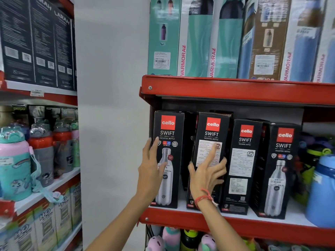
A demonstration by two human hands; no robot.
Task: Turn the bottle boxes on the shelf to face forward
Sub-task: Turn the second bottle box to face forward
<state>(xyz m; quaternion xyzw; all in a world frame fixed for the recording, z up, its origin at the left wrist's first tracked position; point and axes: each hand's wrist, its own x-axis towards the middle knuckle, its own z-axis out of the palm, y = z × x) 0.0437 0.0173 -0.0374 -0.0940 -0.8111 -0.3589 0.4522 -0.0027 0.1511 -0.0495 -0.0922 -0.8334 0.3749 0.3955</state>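
Note:
Four black Cello Swift bottle boxes stand in a row on the red shelf [253,228]. The leftmost box [169,136] and the rightmost box [281,171] show the bottle picture. The second box [211,134] and the third box [242,163] show a white printed label side. My left hand [150,167] lies against the left edge of the leftmost box, fingers straight and thumb on its front. My right hand [206,173] grips the second box, thumb at its left, index finger on the label, other fingers around its right edge.
Tall Varmora boxes [195,42] fill the shelf above. Blue and green bottles [320,187] stand right of the row. More bottles [172,238] sit below. A white wall [112,105] separates this unit from the left shelves with children's bottles [16,165].

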